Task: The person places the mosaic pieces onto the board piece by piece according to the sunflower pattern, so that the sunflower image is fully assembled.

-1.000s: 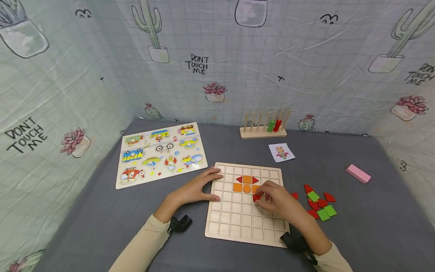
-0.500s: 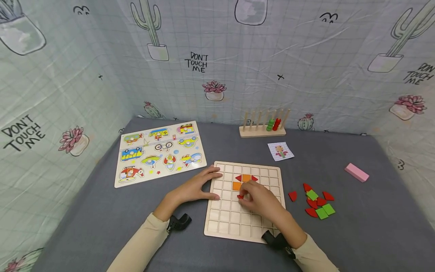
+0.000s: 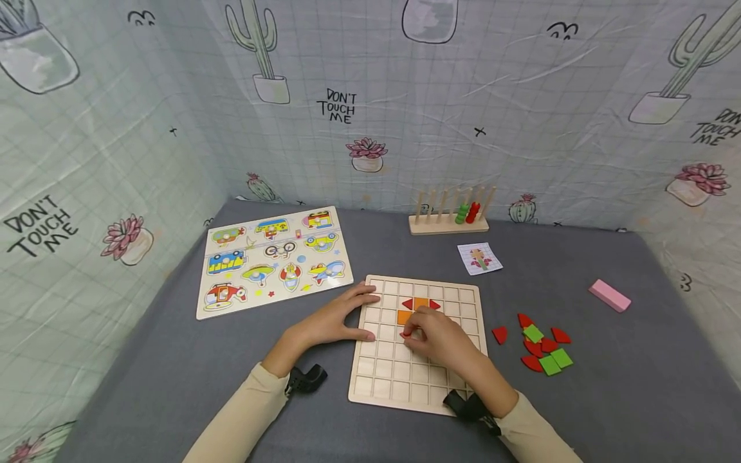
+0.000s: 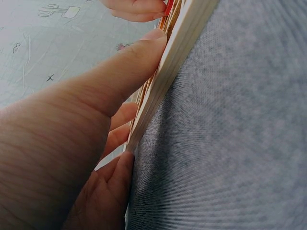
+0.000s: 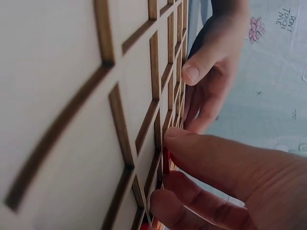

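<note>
My left hand (image 3: 338, 316) rests at the left edge of a wooden grid board (image 3: 382, 372), its thumb on the board's face and its fingers spread along the side. My right hand (image 3: 442, 337) pinches a small red puzzle piece (image 5: 166, 159) between thumb and fingers, low over a grid cell below the orange square (image 3: 404, 317). Above that, another orange square (image 3: 421, 303) sits between two red pointed pieces (image 3: 408, 303). The right hand hides the cells under it. Another bit of red (image 5: 145, 225) shows below the fingers in the right wrist view.
Loose red pieces (image 3: 560, 335) and green squares (image 3: 550, 366) lie right of the board. Behind it are a flower pattern card (image 3: 480, 258) and a peg stand (image 3: 448, 225) with green and red beads. A vehicle puzzle (image 3: 274, 262) lies left, a pink block (image 3: 610, 296) right.
My right hand has moved left across the board with a red piece at its fingertips, then shifted slightly further left. The left hand has stayed at the board's edge.
</note>
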Tool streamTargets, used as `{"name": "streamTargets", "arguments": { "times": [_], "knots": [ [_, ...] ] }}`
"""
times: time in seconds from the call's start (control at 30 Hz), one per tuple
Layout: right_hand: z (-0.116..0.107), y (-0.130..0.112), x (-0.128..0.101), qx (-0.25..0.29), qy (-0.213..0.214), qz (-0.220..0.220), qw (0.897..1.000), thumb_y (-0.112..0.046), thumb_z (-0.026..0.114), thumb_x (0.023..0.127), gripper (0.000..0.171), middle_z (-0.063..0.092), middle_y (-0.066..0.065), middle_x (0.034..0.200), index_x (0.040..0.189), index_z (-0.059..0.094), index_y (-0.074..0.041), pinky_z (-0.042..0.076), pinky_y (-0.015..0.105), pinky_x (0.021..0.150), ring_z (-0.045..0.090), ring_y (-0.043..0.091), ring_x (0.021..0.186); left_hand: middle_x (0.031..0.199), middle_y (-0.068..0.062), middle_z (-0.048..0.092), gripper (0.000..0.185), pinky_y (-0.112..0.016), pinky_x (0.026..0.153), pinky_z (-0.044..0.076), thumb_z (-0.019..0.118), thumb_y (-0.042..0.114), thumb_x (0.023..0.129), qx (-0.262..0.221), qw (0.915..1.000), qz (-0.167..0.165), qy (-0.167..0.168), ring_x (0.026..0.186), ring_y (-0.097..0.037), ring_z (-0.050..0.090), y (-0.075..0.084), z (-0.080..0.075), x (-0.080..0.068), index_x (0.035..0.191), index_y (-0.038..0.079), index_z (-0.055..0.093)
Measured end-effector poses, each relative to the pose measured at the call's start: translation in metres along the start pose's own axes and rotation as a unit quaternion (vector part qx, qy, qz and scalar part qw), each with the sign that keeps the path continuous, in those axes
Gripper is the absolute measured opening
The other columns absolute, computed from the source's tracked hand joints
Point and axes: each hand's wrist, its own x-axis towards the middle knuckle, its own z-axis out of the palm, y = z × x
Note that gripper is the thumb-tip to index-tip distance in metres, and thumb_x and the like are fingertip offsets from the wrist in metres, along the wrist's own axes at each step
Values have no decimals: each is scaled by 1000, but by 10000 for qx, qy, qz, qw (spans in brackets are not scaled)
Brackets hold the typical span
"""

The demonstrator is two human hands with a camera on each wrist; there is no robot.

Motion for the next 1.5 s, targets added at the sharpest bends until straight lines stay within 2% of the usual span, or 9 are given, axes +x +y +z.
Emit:
{"name": "streamTargets", "arguments": {
  "times": [0.33, 0.53, 1.2, 1.5],
  "knots": [
    [-3, 3, 2, 171, -201, -152, 9995, -4, 77, 81, 8, 60, 0, 82, 83, 71, -7, 42, 22, 60, 46, 9, 67, 157, -4, 30, 74, -48, 116, 25, 78, 39, 82, 67, 10000, 27, 6, 149, -25, 15, -1, 1, 1, 145, 15, 48],
    [-4, 6, 3, 145, -173, -311, 9993, -5, 78, 81, 9, 61, 1, 84, 86, 71, -7, 44, 22, 62, 49, 9, 69, 157, -4, 30, 73, -49, 116, 25, 78, 40, 82, 41, 10000, 16, 3, 149, -25, 15, -1, 0, 2, 144, 15, 48],
    [-3, 5, 1, 41, -88, -187, 9998, -14, 80, 81, 13, 60, -2, 85, 87, 69, -9, 45, 24, 64, 49, 10, 71, 158, -2, 29, 74, -49, 117, 24, 78, 41, 83, 19, 10000, -52, -43, 150, -24, 12, 0, 1, 2, 145, 16, 47],
    [-20, 8, -11, 82, 47, 102, 9999, -13, 78, 82, 12, 62, 0, 83, 90, 70, -8, 47, 26, 62, 52, 13, 70, 158, -4, 29, 73, -50, 117, 23, 78, 39, 83, -49, 10000, -70, -34, 150, -25, 12, 1, 0, 1, 145, 15, 47]
  ]
}}
